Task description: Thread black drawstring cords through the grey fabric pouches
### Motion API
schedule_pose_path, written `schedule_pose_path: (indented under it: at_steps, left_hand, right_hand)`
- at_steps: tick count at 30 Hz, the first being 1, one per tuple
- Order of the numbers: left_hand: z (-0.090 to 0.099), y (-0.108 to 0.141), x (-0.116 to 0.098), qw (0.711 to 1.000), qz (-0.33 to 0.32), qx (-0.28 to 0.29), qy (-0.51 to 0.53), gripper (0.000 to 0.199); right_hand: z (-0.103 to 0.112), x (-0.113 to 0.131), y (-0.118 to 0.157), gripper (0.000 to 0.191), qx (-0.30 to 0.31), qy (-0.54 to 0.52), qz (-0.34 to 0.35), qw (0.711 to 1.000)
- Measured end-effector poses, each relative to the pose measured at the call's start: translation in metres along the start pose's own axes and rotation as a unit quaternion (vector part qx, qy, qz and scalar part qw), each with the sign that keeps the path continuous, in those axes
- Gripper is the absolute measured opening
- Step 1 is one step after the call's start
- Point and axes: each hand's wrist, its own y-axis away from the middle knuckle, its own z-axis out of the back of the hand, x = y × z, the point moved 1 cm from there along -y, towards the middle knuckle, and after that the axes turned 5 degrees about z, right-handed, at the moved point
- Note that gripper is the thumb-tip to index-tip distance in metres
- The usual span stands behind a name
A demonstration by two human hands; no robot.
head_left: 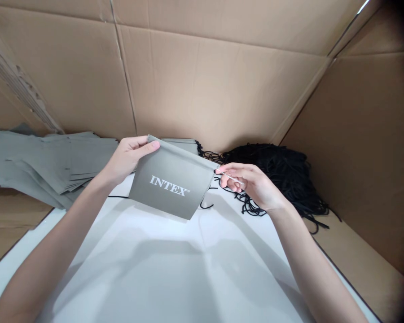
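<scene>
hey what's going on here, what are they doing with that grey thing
A person holds up a flat grey INTEX piece above a white table. The left hand pinches its upper left corner; the right hand, with a thin white rod, is at the right corner. Behind are more grey pieces on the left and heaped black cords on the right.

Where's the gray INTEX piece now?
Head view, left of centre: the INTEX piece is between the left hand, gripping its top-left corner, and the right hand.
</scene>
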Motion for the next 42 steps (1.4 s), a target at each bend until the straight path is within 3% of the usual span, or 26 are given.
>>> schedule_pose_path:
  at_steps: [12, 20, 31, 42]
  left_hand:
    - [0.002, -0.008, 0.009, 0.995, 0.037, -0.023, 0.086, 0.029]
    - [0.000, -0.012, 0.012, 0.990, 0.046, -0.052, 0.126, 0.027]
    - [0.000, -0.006, 0.006, 0.987, 0.020, -0.051, 0.149, 0.027]
    - [0.010, -0.010, 0.001, 0.981, -0.014, -0.075, 0.179, 0.033]
  right_hand:
    - [0.001, 0.001, 0.007, 0.021, 0.061, 0.019, 0.049, 0.997]
    - [-0.004, 0.003, 0.013, 0.033, 0.127, -0.028, 0.090, 0.987]
    - [-0.009, 0.017, 0.021, 0.065, 0.133, -0.004, 0.117, 0.984]
    - [-0.002, 0.032, 0.030, 0.030, 0.052, 0.015, 0.094, 0.994]
